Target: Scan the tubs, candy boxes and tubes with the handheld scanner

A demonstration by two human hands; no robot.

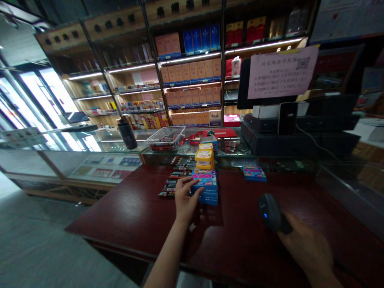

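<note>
My left hand (186, 200) is at the left front corner of a stack of flat blue boxes (208, 197) with pink lettering. Its thumb and fingers close on the top box, while the far fingertips are partly hidden. A dark handheld barcode scanner (270, 212) with a small blue light is gripped in my right hand (309, 244), held over the right part of the table. Behind the stack stand yellow tubs (205, 158). Several slim dark wrapped sticks (169, 188) lie in rows to its left. Apart on the right rests another small pile of blue boxes (254, 173).
The dark red table (126, 212) meets a glass counter (228, 160) at the back. On that counter are a clear plastic bin (166, 138), a dark bottle (127, 135) and a monitor with a pink notice (282, 74). Lit shelves (192, 84) of boxed goods line the wall.
</note>
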